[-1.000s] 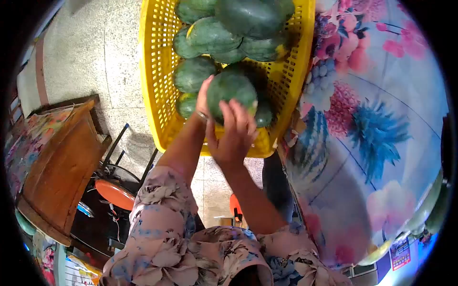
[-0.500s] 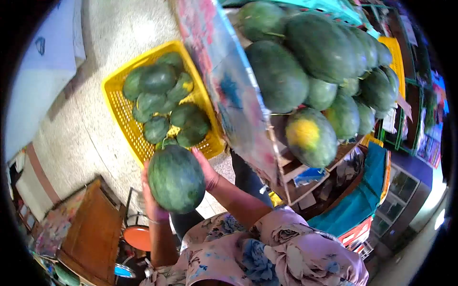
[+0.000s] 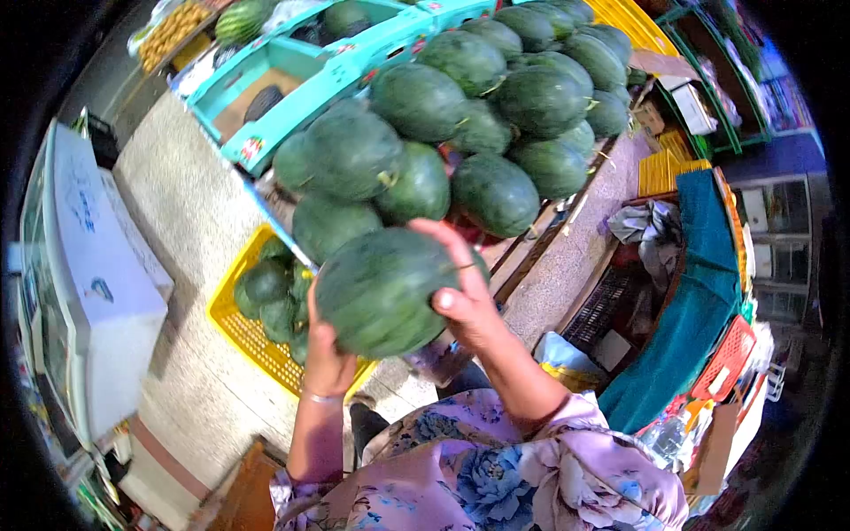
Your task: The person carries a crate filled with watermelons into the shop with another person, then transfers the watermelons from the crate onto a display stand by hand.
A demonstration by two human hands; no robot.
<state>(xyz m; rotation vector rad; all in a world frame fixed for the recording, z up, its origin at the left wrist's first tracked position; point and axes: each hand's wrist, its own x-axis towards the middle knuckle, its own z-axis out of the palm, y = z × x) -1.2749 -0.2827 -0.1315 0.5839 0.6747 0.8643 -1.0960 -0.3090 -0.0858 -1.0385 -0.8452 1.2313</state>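
Note:
A large dark green watermelon [image 3: 385,292] is held up in front of me between both hands. My left hand [image 3: 328,358] grips its left end from below, with a thin band at the wrist. My right hand [image 3: 467,305] wraps round its right end, thumb on the near side. Just beyond lies a heap of watermelons [image 3: 350,152] on a stand. Below and to the left, a yellow crate [image 3: 243,336] on the floor holds several smaller watermelons [image 3: 266,281], partly hidden by the held one.
Turquoise crates [image 3: 266,78] line the far side of the stand. At the left is a white chest freezer [image 3: 102,283]. A teal cloth [image 3: 677,327] drapes a bin on the right, near a red basket [image 3: 724,358]. Pale tiled floor [image 3: 190,389] shows at the left.
Both hands have raised the watermelon from over the yellow crate toward the heap, and it has turned onto its side. My view has swung toward the stand.

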